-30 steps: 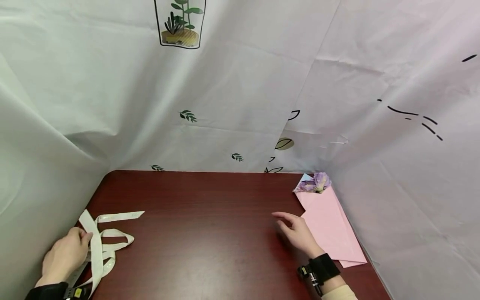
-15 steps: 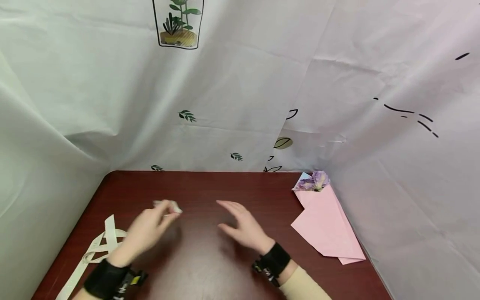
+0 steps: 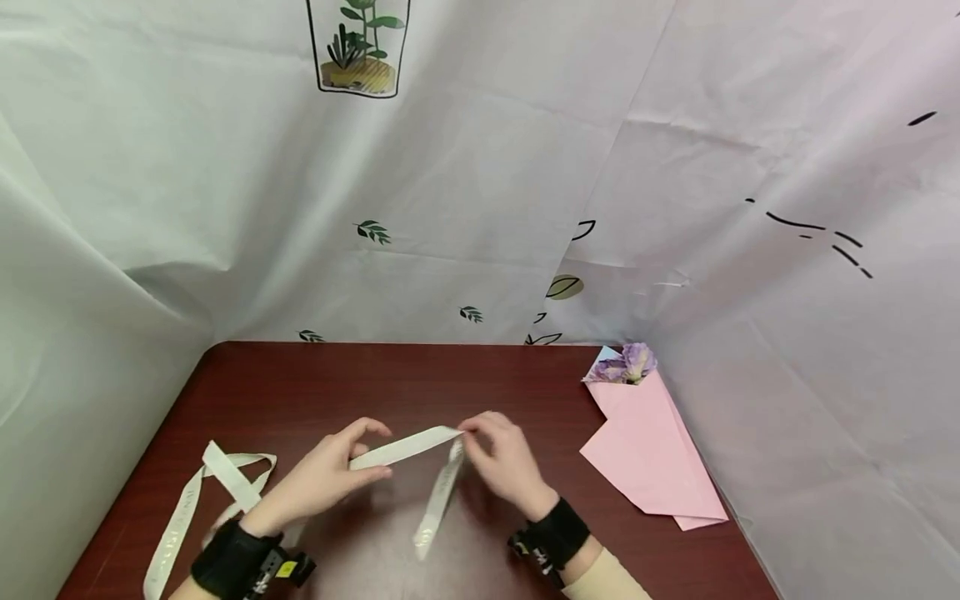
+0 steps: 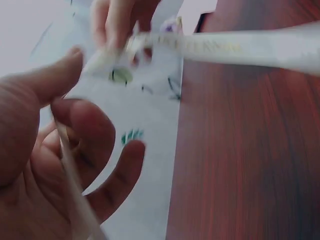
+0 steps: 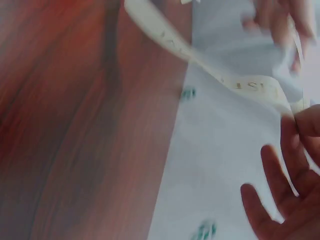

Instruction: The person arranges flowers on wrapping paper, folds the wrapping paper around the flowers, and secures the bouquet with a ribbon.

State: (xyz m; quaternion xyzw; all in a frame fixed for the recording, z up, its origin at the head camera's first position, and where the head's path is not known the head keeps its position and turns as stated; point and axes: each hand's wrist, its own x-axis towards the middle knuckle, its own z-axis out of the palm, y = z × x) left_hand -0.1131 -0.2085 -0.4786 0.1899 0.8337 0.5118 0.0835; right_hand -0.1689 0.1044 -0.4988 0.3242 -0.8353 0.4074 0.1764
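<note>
A pale cream ribbon [image 3: 405, 448] with printed lettering stretches between the two hands above the table. My right hand [image 3: 510, 462] pinches it between thumb and fingertips, and a short free end [image 3: 438, 500] hangs down from there. In the left wrist view the ribbon passes through my left hand [image 4: 75, 140], between the thumb and curled fingers; thumb tip and index fingertip stand apart. Lettering shows on the free end in the right wrist view, where the ribbon [image 5: 255, 86] leads to the right fingertips. More looped ribbon lies on the table beside the left wrist.
On the right side of the dark red-brown table [image 3: 405, 375] lies a pink paper wrap [image 3: 652, 454] with purple flowers [image 3: 637, 362] at its far end. A white printed cloth [image 3: 480, 192] hangs behind the table and along both sides.
My left hand has come from the ribbon pile at the left to the middle, carrying ribbon. My right hand has moved left from beside the pink wrap and now pinches the ribbon.
</note>
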